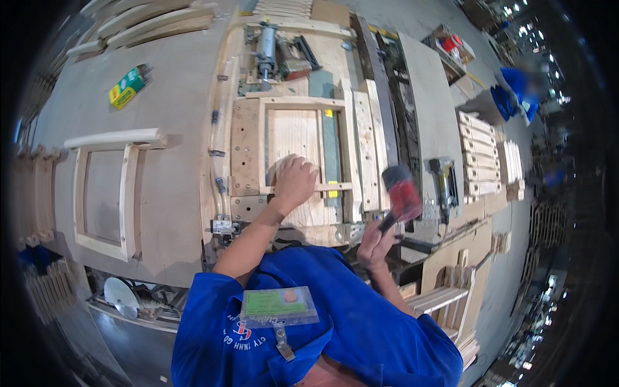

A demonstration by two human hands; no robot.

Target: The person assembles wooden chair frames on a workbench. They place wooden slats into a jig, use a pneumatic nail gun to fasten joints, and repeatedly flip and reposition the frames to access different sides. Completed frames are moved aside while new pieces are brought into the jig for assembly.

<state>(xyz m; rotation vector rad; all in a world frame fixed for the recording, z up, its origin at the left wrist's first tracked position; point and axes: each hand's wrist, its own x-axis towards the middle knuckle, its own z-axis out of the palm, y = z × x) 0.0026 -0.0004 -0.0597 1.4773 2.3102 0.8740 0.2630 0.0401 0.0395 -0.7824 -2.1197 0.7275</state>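
Observation:
A pale wooden frame (262, 142) lies in the jig (245, 149) on the workbench in front of me. My left hand (295, 182) is over the frame's near rail, its fingers bent round the wood; the undersides of the fingers are hidden. To the right, my right hand (374, 247) is closed round the handle of a mallet (404, 196) with a red and black head. The mallet is raised beside the jig, apart from the frame, and its head is slightly blurred.
A second wooden frame (131, 193) and a green-yellow box (129, 86) lie on the left tabletop. A pneumatic cylinder (267, 48) is fixed beyond the jig. A nail gun (445, 184) rests at right, near stacked slatted wood parts (479, 155). Another person (516, 93) is farther off.

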